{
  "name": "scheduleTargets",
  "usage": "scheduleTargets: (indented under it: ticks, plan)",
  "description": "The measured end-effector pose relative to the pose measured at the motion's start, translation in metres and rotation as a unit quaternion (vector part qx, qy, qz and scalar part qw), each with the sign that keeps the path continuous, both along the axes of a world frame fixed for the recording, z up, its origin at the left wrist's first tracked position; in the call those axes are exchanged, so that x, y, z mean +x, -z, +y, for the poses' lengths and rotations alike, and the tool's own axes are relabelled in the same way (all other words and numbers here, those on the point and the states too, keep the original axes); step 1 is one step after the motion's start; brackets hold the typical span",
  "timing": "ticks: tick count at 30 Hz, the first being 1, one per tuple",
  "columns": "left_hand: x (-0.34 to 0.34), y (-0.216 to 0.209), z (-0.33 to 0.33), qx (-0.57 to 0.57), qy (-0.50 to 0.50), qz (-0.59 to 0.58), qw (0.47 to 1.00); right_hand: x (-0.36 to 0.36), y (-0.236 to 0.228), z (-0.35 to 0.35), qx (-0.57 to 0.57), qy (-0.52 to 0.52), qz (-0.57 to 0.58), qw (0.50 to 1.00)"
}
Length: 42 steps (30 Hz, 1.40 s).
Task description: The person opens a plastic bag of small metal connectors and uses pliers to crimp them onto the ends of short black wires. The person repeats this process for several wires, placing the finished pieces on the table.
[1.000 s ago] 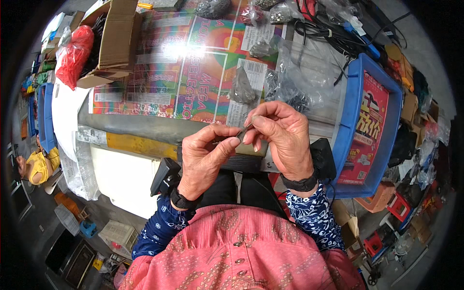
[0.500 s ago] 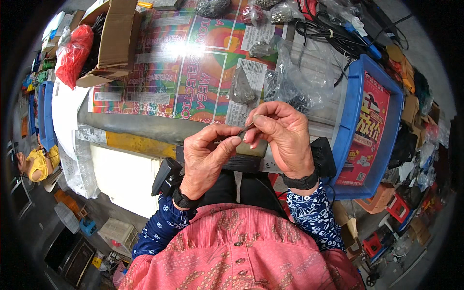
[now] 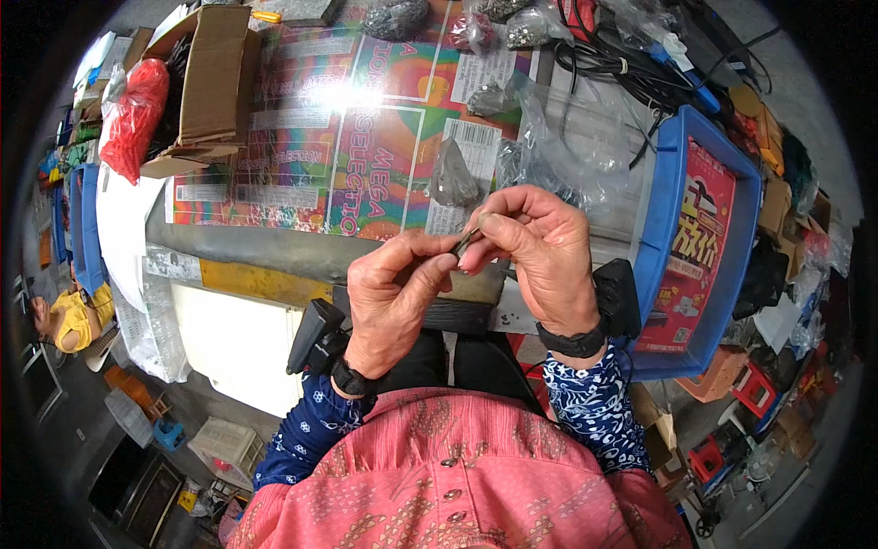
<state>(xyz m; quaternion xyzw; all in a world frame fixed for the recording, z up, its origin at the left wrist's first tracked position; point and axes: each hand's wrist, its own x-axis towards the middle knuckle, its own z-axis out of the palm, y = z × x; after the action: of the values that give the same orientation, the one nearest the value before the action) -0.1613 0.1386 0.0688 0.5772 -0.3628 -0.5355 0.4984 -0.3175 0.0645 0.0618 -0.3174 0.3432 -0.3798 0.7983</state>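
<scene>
A small, thin dark metal piece [image 3: 467, 240] is pinched between my two hands above the table's near edge; its exact kind is too small to make out. My left hand [image 3: 400, 291] grips its lower left end between thumb and forefinger. At its upper right end, my right hand [image 3: 541, 256] closes thumb and fingers on it. Just beyond the hands lies a clear plastic bag of small grey parts [image 3: 455, 174] on the colourful printed sheet [image 3: 302, 156]. Another clear bag with dark small parts [image 3: 549, 165] rests to its right.
To the right stands a blue tray [image 3: 660, 247] with a red printed sheet inside. An open cardboard box [image 3: 212, 87] and a red bag [image 3: 137, 119] are at the far left. Black cables [image 3: 608, 69] lie at the back right. A person in yellow [image 3: 80, 316] sits far left.
Both hands stay together on the small dark piece, which has tilted slightly between the fingertips. The right hand has shifted a little, and the view has moved slightly.
</scene>
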Motion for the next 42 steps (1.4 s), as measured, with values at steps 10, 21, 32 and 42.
scheduleTargets:
  ticks: [10,21,32,42]
  plan:
    - [0.002,0.007,-0.009,-0.023,0.019,0.026,0.999,0.0,0.001,-0.007,0.023,0.001,-0.018,1.0]
    - [0.008,0.013,-0.013,0.006,0.034,0.052,0.998,-0.001,0.009,-0.014,0.033,-0.018,-0.021,0.999]
    - [0.01,0.02,-0.012,-0.011,0.036,0.082,0.996,-0.002,0.007,-0.017,0.02,-0.039,-0.006,0.999]
    - [0.007,0.018,-0.013,-0.028,0.049,-0.022,0.998,-0.004,0.0,-0.015,-0.054,-0.05,0.069,0.995]
